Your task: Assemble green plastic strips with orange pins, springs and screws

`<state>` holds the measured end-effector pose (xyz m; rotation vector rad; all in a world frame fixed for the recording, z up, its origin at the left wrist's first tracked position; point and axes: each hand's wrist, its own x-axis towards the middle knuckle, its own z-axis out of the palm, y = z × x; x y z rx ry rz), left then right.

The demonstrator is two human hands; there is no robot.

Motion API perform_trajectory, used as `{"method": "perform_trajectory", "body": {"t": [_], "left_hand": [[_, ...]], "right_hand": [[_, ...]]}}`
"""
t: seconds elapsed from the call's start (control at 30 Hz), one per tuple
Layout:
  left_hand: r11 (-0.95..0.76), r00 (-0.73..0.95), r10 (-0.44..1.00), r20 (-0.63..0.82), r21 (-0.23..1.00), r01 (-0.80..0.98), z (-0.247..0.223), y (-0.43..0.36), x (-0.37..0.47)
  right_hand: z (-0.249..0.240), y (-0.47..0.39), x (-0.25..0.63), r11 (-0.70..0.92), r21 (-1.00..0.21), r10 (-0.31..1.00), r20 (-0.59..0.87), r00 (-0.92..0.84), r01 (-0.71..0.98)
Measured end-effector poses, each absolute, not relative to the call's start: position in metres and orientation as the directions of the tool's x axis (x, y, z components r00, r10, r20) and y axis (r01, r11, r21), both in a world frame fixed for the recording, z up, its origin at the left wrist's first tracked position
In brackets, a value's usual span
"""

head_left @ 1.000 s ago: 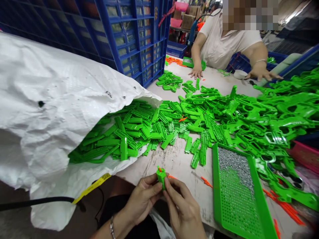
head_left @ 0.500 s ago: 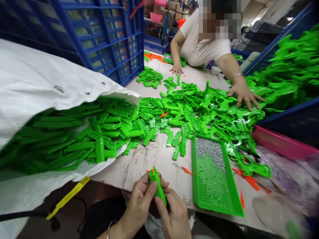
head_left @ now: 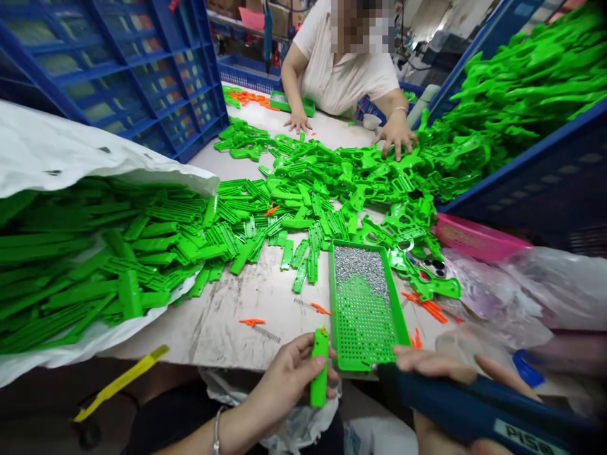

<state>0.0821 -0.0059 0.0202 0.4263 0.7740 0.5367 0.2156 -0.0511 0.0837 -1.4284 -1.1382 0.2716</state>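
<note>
Head view: my left hand [head_left: 296,379] has its fingers clamped on a long, flat green plastic piece [head_left: 320,379] at the worktop [head_left: 208,328]'s near edge. My right hand [head_left: 436,365] has its fingers wrapped around a dark blue handheld tool [head_left: 478,404], right of the piece. Between them, farther in, lies a perforated green plastic tray [head_left: 334,303] with small silvery parts [head_left: 360,262].

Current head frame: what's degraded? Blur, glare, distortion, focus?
Head view: right hand and the dark blue tool motion-blurred; white lettering on the tool soft. Wide-angle stretch toward the edges, blue crates leaning. Mild shine on green parts; shadow inside the white sack. Far person's face pixelated. Screw tray fairly crisp.
</note>
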Motion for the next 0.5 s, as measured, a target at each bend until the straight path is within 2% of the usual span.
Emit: {"method": "perform_trajectory", "body": {"t": [0.07, 0.13, 0.23, 0.5], "left_hand": [[0.781, 0.602, 0.590, -0.538, 0.571, -0.255, 0.019, -0.006, 0.083], [0.778, 0.616, 0.571, -0.543, 0.596, -0.197, 0.018, -0.005, 0.082], [0.782, 0.632, 0.543, -0.553, 0.607, -0.141, 0.015, -0.004, 0.081], [0.783, 0.645, 0.555, -0.525, 0.592, -0.192, 0.016, -0.004, 0.085]], "right_hand": [[0.078, -0.033, 0.222, 0.396, -0.855, 0.644, 0.519, 0.562, 0.335], [0.067, -0.017, 0.227, 0.493, -0.832, 0.568, 0.528, 0.631, 0.253], [0.047, -0.003, 0.233, 0.482, -0.845, 0.546, 0.496, 0.676, 0.232], [0.032, 0.002, 0.235, 0.488, -0.854, 0.575, 0.470, 0.670, 0.181]]}}
